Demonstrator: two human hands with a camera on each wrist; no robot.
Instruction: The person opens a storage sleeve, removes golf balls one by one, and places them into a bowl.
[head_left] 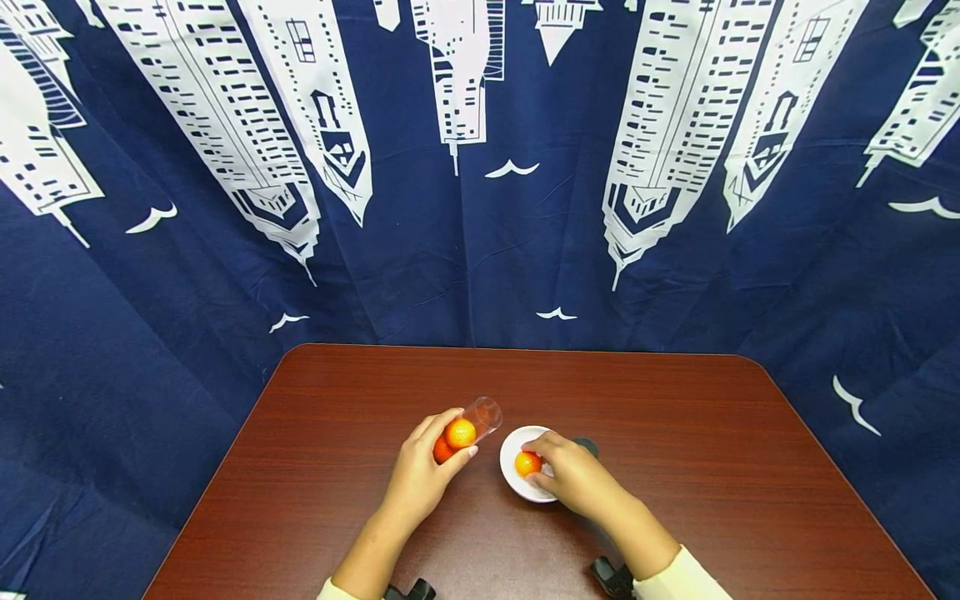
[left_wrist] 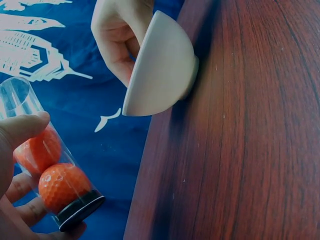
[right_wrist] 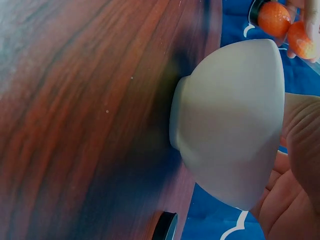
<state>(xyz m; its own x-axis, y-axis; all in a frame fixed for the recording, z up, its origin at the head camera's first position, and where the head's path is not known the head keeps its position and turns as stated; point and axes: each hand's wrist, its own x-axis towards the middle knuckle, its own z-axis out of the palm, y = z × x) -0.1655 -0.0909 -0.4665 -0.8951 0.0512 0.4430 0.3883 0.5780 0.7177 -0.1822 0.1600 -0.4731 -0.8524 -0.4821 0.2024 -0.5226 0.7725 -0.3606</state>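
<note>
My left hand [head_left: 417, 471] grips a clear plastic tube [head_left: 489, 413], tilted with its open end up and to the right. Two orange golf balls [left_wrist: 64, 186] sit inside it, above a black end cap [left_wrist: 81, 210]. A white bowl [head_left: 507, 468] stands upright on the table, right of the tube. My right hand [head_left: 576, 482] reaches over the bowl's right side, thumb and fingers around another orange ball [head_left: 527, 464] inside it. In both wrist views the bowl's wall hides that ball.
A dark round lid [head_left: 587, 447] lies on the brown table [head_left: 360, 392], partly hidden behind my right hand. Black wrist gear [head_left: 612, 577] shows at my sleeves. Beyond the table hangs a blue curtain [head_left: 420, 275] with white printed buildings.
</note>
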